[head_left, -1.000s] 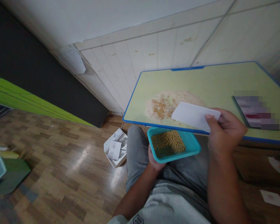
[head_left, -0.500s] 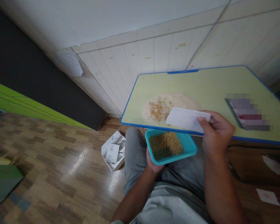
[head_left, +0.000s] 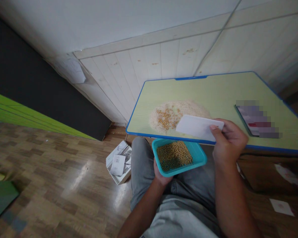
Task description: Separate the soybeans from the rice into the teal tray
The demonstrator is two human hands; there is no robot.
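Note:
My left hand (head_left: 161, 175) grips a turquoise plastic basket (head_left: 200, 154) from below and the side, just under the table's front edge; most of its fingers are hidden. Many round yellow beans, likely soybeans (head_left: 175, 155), lie in the basket. Pinched between thumb and fingers of my right hand (head_left: 227, 140) is a flat white card-like scraper (head_left: 195, 126), tilted over the front of the table. Beyond the scraper's left end, a loose patch of rice grains (head_left: 191, 108) spreads on the table, with a cluster of yellow beans (head_left: 165, 119) on its left part.
The pale green table (head_left: 221, 89) has a blue rim and stands against a panelled wall. A phone-like device (head_left: 257, 120), partly blurred out, lies on its right side. An open white box (head_left: 119, 165) with papers rests on the wooden floor, left of my knee.
The whole view has shifted slightly. Both hands, the basket and the scraper keep nearly the same places relative to the table; the beans and rice look unchanged.

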